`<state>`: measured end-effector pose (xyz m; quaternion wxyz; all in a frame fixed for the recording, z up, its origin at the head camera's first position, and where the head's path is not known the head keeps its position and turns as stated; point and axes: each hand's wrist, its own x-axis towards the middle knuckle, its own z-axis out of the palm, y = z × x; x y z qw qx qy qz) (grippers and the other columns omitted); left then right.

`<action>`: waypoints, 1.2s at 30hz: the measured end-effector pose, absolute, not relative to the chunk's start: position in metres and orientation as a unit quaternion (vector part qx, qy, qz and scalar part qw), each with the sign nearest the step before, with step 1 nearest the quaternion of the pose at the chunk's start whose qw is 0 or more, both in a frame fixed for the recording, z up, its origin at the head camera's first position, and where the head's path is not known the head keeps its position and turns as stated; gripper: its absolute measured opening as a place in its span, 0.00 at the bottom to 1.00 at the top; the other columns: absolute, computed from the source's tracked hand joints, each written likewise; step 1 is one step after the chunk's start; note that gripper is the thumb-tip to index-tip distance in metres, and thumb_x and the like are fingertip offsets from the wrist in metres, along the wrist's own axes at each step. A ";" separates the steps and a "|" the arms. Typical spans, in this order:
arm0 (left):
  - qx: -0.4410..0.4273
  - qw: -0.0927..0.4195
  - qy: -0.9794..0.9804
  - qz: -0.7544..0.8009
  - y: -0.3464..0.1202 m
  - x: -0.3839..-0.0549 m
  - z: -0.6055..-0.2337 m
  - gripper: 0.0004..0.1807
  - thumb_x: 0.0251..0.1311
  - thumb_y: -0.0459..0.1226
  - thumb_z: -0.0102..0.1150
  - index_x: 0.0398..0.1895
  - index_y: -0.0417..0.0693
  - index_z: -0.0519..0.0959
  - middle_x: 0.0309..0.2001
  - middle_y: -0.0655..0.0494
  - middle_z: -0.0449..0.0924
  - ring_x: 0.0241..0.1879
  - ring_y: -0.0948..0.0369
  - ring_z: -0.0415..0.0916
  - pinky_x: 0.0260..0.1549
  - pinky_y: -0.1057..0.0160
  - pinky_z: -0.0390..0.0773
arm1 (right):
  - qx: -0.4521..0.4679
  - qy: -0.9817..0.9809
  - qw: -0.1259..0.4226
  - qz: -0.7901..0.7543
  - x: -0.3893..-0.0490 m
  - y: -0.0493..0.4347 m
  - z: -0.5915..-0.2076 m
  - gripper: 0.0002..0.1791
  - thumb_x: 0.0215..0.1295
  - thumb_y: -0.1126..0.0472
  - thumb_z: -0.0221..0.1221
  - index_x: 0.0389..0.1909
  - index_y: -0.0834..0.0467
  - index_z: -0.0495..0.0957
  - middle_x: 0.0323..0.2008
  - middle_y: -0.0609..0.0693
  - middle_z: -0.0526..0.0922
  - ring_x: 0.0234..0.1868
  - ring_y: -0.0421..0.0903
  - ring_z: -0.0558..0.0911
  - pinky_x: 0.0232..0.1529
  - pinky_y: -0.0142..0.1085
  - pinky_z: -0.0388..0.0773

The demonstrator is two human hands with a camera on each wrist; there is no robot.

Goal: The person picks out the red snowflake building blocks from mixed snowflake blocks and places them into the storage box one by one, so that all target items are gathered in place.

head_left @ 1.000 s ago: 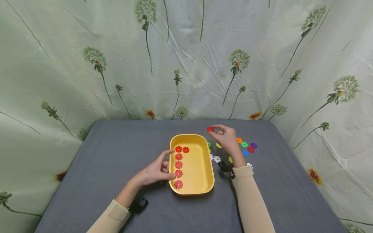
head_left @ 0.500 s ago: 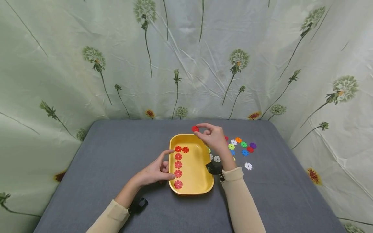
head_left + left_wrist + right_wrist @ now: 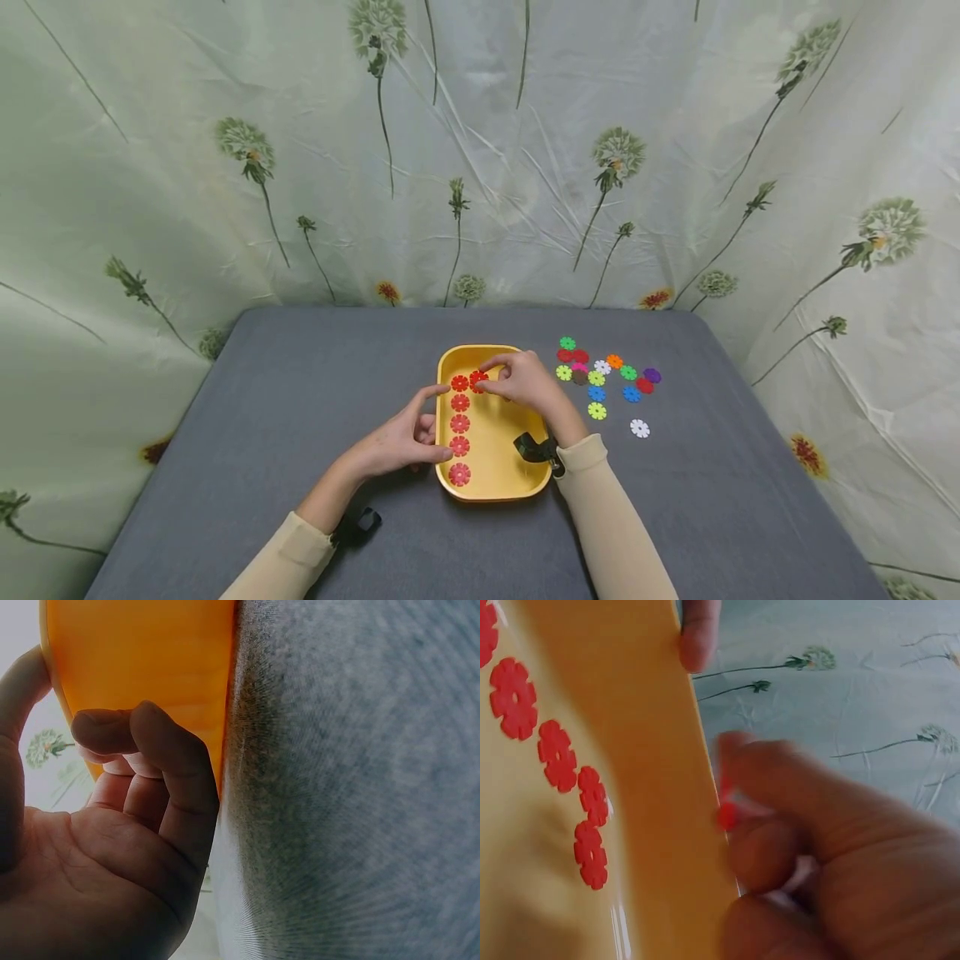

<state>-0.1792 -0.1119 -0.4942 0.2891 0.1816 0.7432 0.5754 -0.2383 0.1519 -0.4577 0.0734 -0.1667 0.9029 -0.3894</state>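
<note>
In the head view a yellow tray (image 3: pixel 498 489) stands on the table. My left hand (image 3: pixel 401 433) holds its left side, index fingertip and thumb on the rim. In the left wrist view its other fingers (image 3: pixel 184 769) curl against the outer wall. Along the tray's left side runs a column of red notched plastic discs (image 3: pixel 460 425). Over the tray's far end, my right hand (image 3: pixel 528 387) pinches another red disc (image 3: pixel 727 816) between thumb and forefinger. In the head view that disc overlaps the spot beside the column's far disc, hiding most of the one lying there.
To the right of the tray lie several loose discs, among them a green disc (image 3: pixel 567 342), an orange disc (image 3: pixel 614 361), a purple disc (image 3: pixel 652 375) and a white disc (image 3: pixel 639 428). A patterned curtain (image 3: pixel 495 167) hangs behind the grey table (image 3: pixel 337 350).
My right hand has carried the red disc leftward from beyond the tray's far right corner, then down over the tray's far left part. My left hand has stayed in place on the tray.
</note>
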 end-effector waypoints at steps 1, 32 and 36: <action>0.181 0.289 0.743 0.576 -0.112 -0.179 -0.494 0.52 0.66 0.38 0.72 0.83 0.56 0.46 0.38 0.53 0.81 0.28 0.60 0.74 0.26 0.63 0.75 | -0.173 0.904 0.078 -0.383 -0.238 0.152 -0.458 0.16 0.66 0.54 0.73 0.50 0.58 0.89 0.12 0.45 0.73 0.13 0.40 0.70 0.19 0.32 0.61; 0.184 0.286 0.744 0.576 -0.111 -0.178 -0.491 0.52 0.66 0.38 0.72 0.83 0.57 0.46 0.38 0.54 0.80 0.28 0.60 0.74 0.26 0.63 0.75 | -0.250 0.944 0.098 -0.192 -0.237 0.144 -0.461 0.15 0.64 0.52 0.75 0.46 0.56 0.90 0.16 0.42 0.71 0.16 0.37 0.67 0.23 0.29 0.63; 0.188 0.282 0.742 0.579 -0.112 -0.178 -0.491 0.52 0.65 0.38 0.72 0.82 0.57 0.46 0.37 0.55 0.78 0.27 0.61 0.73 0.25 0.63 0.75 | -0.249 0.945 0.098 -0.188 -0.237 0.144 -0.462 0.15 0.64 0.52 0.75 0.46 0.57 0.91 0.22 0.43 0.79 0.18 0.37 0.68 0.24 0.29 0.64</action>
